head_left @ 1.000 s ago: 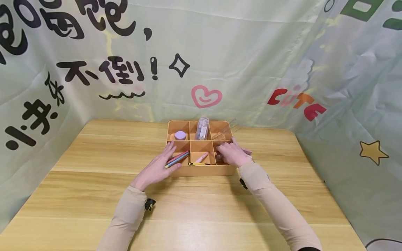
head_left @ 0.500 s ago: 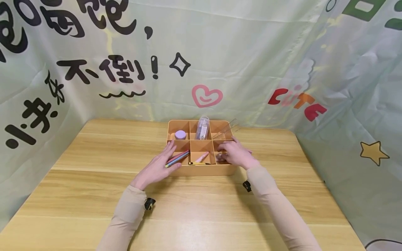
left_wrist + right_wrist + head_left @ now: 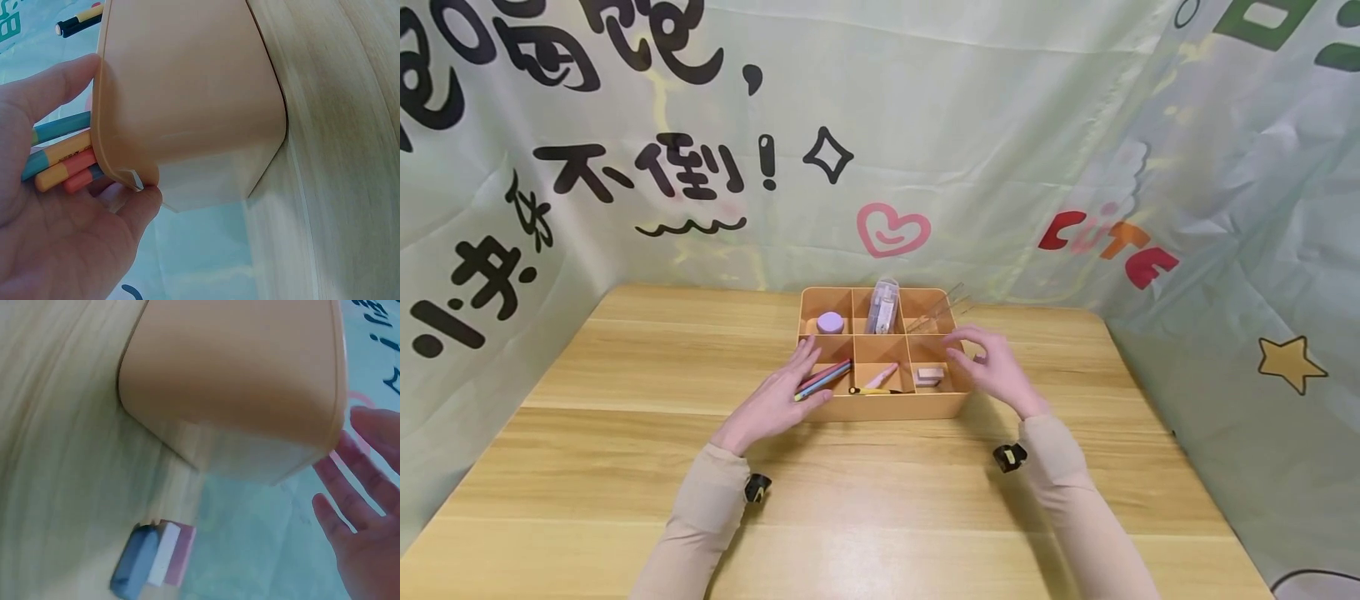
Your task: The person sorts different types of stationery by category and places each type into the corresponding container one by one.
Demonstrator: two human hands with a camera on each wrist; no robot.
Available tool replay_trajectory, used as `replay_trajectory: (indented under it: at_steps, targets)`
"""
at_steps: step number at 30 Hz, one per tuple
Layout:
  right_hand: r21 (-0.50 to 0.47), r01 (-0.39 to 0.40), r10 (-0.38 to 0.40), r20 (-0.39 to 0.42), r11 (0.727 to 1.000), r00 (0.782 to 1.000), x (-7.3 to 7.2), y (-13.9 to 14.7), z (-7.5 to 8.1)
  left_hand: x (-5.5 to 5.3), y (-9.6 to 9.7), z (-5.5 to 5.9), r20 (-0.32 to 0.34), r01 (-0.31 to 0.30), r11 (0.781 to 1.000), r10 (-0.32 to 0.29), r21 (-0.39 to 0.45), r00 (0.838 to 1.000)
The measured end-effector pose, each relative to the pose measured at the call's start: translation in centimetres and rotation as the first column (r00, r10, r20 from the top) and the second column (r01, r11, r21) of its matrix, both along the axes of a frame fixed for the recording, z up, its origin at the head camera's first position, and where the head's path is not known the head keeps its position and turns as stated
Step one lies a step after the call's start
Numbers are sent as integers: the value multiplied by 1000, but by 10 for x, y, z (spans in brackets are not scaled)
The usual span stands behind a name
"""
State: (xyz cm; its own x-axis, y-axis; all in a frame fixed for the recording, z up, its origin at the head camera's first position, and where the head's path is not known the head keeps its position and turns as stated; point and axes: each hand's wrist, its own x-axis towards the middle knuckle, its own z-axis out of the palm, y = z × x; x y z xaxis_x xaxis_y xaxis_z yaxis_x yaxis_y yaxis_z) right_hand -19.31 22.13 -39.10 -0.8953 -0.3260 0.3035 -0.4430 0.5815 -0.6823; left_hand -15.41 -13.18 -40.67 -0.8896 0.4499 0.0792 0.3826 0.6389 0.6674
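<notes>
An orange divided organizer box (image 3: 891, 407) stands on the wooden table. My left hand (image 3: 778, 396) lies at its front left corner, thumb on the front rim and fingers along the left side; several colored pens (image 3: 62, 153) stick out beside it. Near the right rim, my right hand (image 3: 996, 367) is raised with thumb and index finger apart and nothing between them; in the right wrist view its fingers are spread. A small white and pinkish block, like an eraser (image 3: 929, 375), sits in the front right compartment. Pink and yellow-black pens (image 3: 882, 377) lie in the front middle one.
The back compartments hold a purple-lidded round container (image 3: 831, 323), a clear purple-tinted case (image 3: 883, 308) and a transparent ruler (image 3: 936, 308) leaning out. On the table beside the box are blue-grey, white and pink blocks (image 3: 153, 559). A printed cloth (image 3: 985, 167) hangs behind.
My right hand has come out of the front right compartment and moved right and toward me, leaving the small block visible there. My left hand has stayed put.
</notes>
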Motion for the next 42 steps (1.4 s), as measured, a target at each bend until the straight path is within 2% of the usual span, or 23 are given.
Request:
replay_trajectory:
  at_steps: [3,5,10,15,21,28,36,42]
  targets:
    - [-105,62,-57,53,993,997,3,9,-3,0,0,0,7,-3,1000,3,2,1000]
    - [-133,110,-107,26,985,994,4,16,-6,0,1,0,7,-3,1000,3,3,1000]
    - [-152,242,-249,-24,958,968,5,36,-16,-1,0,-1,-7,-2,1000,2,-1,1000]
    - [-124,315,-314,28,941,949,3,55,-25,0,0,-1,-1,-5,1000,5,7,1000]
    - [14,318,-319,69,948,945,5,67,-36,1,0,-1,-1,-10,1000,10,2,1000]
    - [101,283,-292,91,954,952,1,72,-41,1,0,-1,-18,-10,1000,10,8,1000]
    - [209,285,-313,114,936,943,-9,72,-43,1,0,-1,-12,-13,1000,13,1,1000]
    - [252,263,-304,139,931,943,-18,69,-43,1,1,-1,-10,-11,1000,11,2,1000]
